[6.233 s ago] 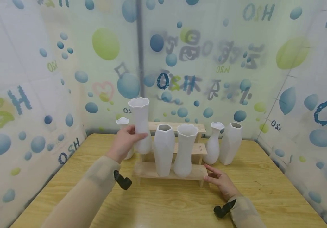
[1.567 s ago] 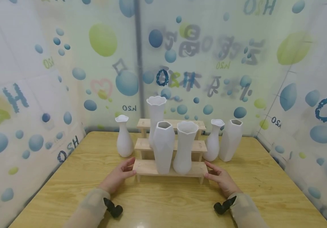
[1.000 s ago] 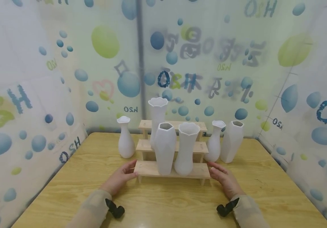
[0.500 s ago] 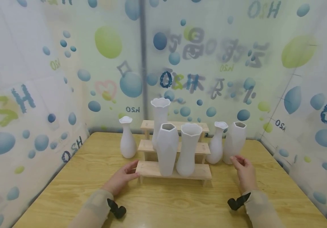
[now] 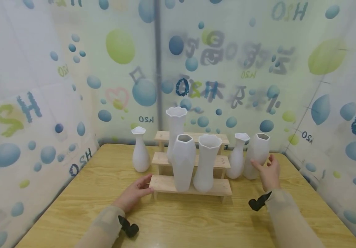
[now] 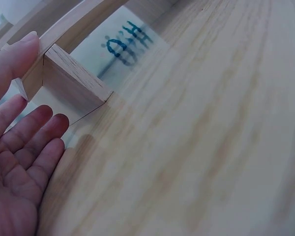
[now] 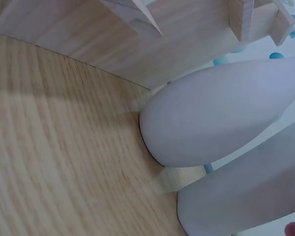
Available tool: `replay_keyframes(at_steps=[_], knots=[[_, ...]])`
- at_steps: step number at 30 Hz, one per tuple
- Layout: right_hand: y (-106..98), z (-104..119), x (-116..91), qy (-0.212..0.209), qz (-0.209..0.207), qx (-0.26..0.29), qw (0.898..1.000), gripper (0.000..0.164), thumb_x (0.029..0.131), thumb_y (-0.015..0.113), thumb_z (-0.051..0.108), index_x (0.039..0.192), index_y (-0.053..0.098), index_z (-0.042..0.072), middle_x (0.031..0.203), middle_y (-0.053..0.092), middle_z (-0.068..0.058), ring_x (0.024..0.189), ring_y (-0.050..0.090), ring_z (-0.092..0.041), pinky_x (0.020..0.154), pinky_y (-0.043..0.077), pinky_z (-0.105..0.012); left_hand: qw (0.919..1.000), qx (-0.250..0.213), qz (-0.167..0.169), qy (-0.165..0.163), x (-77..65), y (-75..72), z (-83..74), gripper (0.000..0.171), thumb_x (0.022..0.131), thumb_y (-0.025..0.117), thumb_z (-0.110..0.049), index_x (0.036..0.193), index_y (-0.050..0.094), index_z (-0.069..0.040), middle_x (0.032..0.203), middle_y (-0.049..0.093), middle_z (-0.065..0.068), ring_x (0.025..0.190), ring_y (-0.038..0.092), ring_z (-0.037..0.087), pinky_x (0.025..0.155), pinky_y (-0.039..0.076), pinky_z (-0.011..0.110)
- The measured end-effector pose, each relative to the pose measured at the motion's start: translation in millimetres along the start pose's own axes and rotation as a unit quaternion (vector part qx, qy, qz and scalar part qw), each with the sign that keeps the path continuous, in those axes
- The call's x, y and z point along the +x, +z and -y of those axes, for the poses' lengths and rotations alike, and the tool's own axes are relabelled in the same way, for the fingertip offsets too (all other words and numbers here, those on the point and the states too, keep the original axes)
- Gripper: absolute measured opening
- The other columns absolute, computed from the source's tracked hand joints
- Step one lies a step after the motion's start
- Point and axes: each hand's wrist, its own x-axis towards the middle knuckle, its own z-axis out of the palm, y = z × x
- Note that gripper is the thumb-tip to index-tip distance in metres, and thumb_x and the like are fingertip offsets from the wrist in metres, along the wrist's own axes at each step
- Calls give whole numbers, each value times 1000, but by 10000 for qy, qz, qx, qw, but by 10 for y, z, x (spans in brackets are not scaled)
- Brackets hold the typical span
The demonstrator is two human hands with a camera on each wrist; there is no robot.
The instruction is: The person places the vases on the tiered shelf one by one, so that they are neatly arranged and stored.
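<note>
At the right, a white faceted vase [image 5: 260, 148] stands upright on the table. My right hand [image 5: 270, 172] has its thumb in front of it and fingers at its right side; in the right wrist view one fingertip [image 7: 294, 229] shows apart from the vase. My left hand [image 5: 134, 193] rests at the left end of the three-tier wooden stand [image 5: 160, 182], thumb on the front edge, other fingers loosely extended, as the left wrist view shows. On the stand are another faceted vase [image 5: 184, 165], a scalloped-rim vase [image 5: 207, 165] and a taller scalloped vase [image 5: 176, 124] behind.
A slender-necked white vase [image 5: 140, 155] stands left of the stand, and a similar vase [image 5: 236, 160] on its right, close beside the faceted one. The wooden table [image 5: 190, 220] is enclosed by patterned curtains [image 5: 128, 100].
My left hand has put the tall scalloped vase on the stand, then moved to its left end. My right hand has left the stand's right end and reached the faceted vase at right.
</note>
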Motion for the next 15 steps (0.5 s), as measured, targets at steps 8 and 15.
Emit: replay_keyframes(at_steps=[8,15], knots=[[53,2,155,52,464,319,9984,91,88,71,25,151,10,1,156,17,-20,139,23,-39,110,24,-55,10000,39,-60,-59,-7,6,1,76,88,71,-31,150,32,-11,149,37,14,131,40,33,109,26,54],[64,-11,198,160,457,172,9987,91,87,73,25,150,13,0,154,21,-22,139,25,-40,110,24,-56,10000,-2,-37,-47,-14,12,-24,75,88,71,-30,150,32,-10,148,38,16,130,41,33,109,27,54]])
